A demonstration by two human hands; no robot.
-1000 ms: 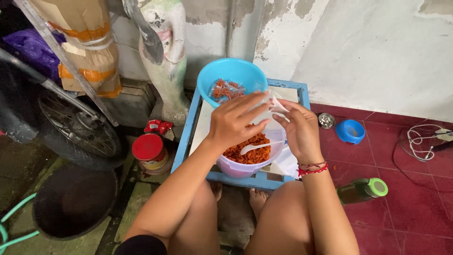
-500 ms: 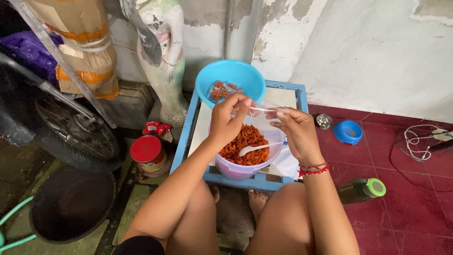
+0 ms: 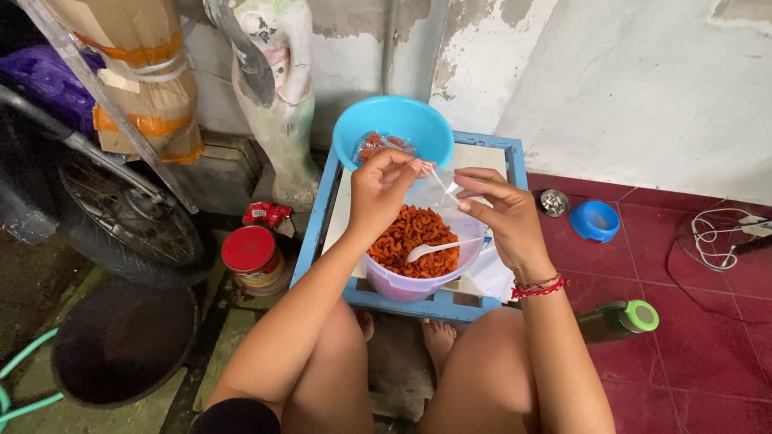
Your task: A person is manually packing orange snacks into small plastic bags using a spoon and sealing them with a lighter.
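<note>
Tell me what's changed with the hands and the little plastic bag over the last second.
The left hand drew back off the purple bowl, uncovering the orange snacks. Both it and the right hand now pinch the clear plastic bag, pulling its mouth apart. The white spoon in the snacks, the blue bowl with its filled packets and the red-lidded can stayed put.

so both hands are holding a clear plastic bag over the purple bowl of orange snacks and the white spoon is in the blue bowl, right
Not quite. The head view shows the white spoon lying in the purple bowl on the orange snacks, not in the blue bowl. Left hand and right hand do hold the clear plastic bag.
</note>
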